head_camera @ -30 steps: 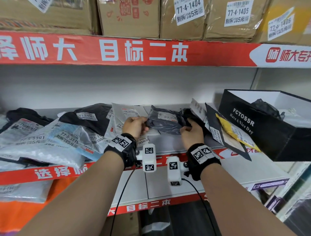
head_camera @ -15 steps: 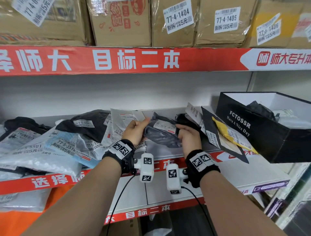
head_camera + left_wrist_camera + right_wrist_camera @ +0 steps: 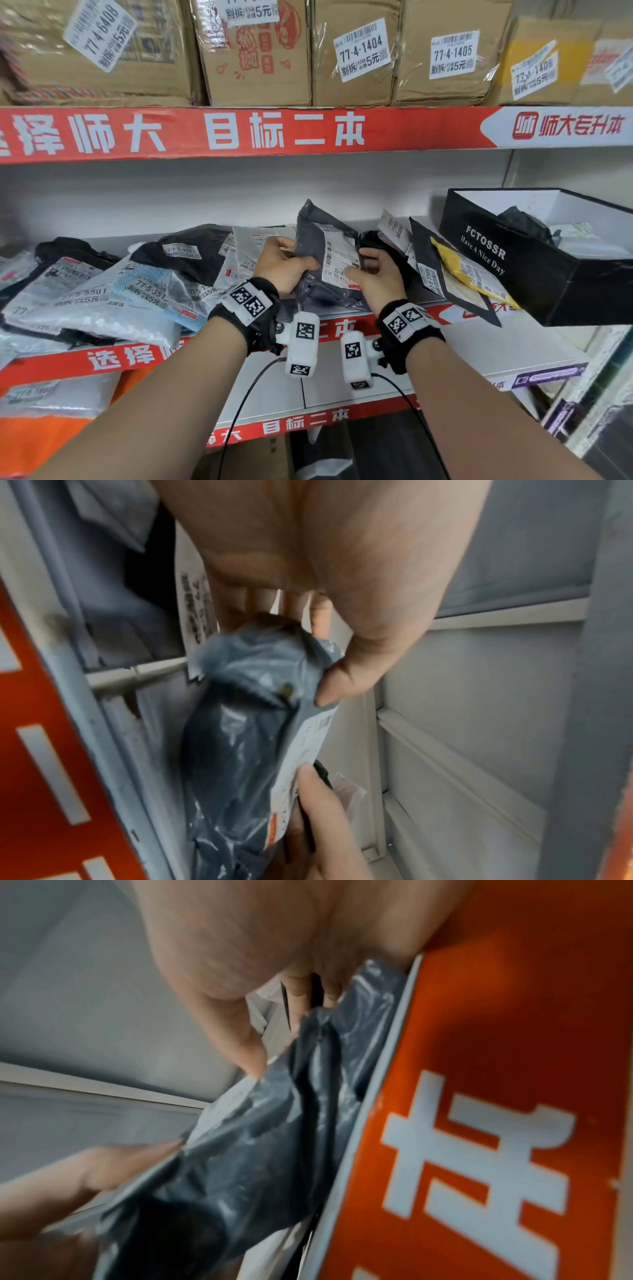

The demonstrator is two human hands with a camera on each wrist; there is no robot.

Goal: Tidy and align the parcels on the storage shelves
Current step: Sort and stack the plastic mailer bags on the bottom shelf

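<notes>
A dark grey plastic mailer parcel with a white label stands nearly upright above the middle shelf, held between both hands. My left hand grips its left edge, thumb on the front and fingers behind. My right hand holds its right edge at the label, thumb in front. In the left wrist view the grey parcel is pinched under the thumb. The right wrist view, blurred, shows the grey parcel beside the red shelf strip.
A heap of grey, white and black mailers fills the shelf's left half. Flat black and yellow envelopes lean right of my hands against an open black box. Labelled cardboard boxes line the upper shelf. A lower shelf juts out below.
The grey parcel has been lifted off the shelf and turned from lying flat to standing upright, its label now facing me. Both hands rose with it.
</notes>
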